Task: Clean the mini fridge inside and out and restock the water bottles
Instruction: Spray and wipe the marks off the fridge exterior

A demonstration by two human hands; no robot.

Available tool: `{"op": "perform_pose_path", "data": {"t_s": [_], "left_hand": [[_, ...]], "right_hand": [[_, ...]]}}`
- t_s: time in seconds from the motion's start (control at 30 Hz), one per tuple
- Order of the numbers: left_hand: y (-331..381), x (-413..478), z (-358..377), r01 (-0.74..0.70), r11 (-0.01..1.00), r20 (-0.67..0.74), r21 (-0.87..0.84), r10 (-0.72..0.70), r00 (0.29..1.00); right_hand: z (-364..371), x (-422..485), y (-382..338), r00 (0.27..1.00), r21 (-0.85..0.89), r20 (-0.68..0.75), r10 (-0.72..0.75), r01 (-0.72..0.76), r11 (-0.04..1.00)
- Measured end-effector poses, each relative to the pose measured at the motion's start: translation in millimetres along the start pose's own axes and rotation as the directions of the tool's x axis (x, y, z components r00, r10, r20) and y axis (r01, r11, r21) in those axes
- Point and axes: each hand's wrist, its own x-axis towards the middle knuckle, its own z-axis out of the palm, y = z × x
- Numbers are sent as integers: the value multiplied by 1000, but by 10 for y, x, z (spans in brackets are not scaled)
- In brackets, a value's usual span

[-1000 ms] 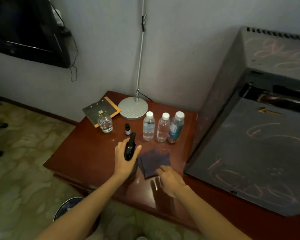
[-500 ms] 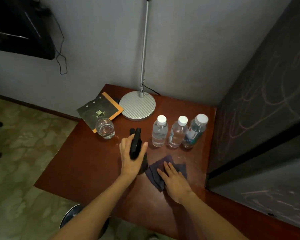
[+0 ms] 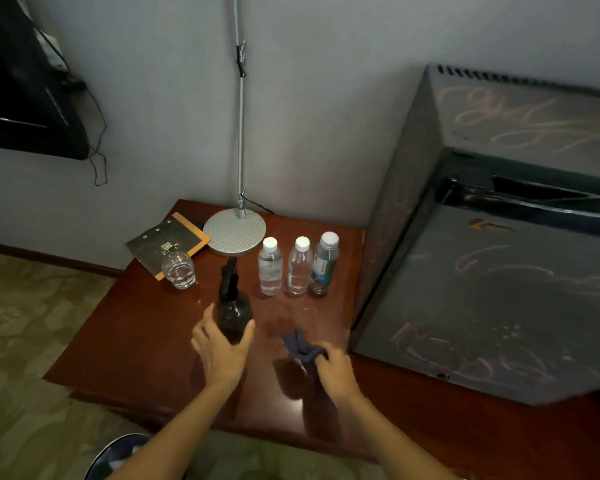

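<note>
**A:** Grey metal, that mini fridge [image 3: 499, 289]: door shut, pale scribbles all over, standing at the right of the worktop [image 3: 136, 323]. Three water bottles [image 3: 299, 268] stand in a row just beside it.

**B:** And the hands?

**A:** Left hand [image 3: 222, 344] curls round the belly of the one spray bottle [image 3: 231, 306]. Right hand [image 3: 331, 367] pinches the one dark cloth [image 3: 300, 348].

**B:** I'd move the left grip up to the neck to reach the trigger, and bunch the cloth into a pad.

**A:** Beyond those: one glass [image 3: 179, 270], one lamp [image 3: 234, 230], one notepad [image 3: 163, 242].
</note>
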Motion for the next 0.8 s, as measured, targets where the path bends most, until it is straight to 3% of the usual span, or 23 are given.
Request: {"op": "perform_pose_path", "data": {"t_s": [0.1, 0.23, 0.4, 0.57, 0.7, 0.8], "left_hand": [[180, -473, -52, -58, 998, 26, 0, 58, 998], [612, -900, -117, -260, 966, 120, -10, 259, 958], [1282, -1319, -248, -545, 833, 128, -93, 553, 823], [1977, -1517, -402, -707, 694, 102, -133, 719, 687], [2493, -1518, -515, -743, 655, 60, -140, 754, 654], [2837, -1427, -570, -783, 605, 30, -143, 794, 608]], "right_hand": [[-258, -419, 114, 997, 173, -37, 61, -54, 983], [-633, -979, 257, 991, 424, -73, 112, -71, 903], [-1026, -1443, 410, 967, 606, -143, 209, -82, 791], [-1533, -1759, 430, 927, 695, -307, 214, 65, 716], [-2022, -1836, 466, 812, 703, -501, 300, 179, 688], [-2449, -1885, 451, 619, 647, -677, 397, 244, 723]]}}
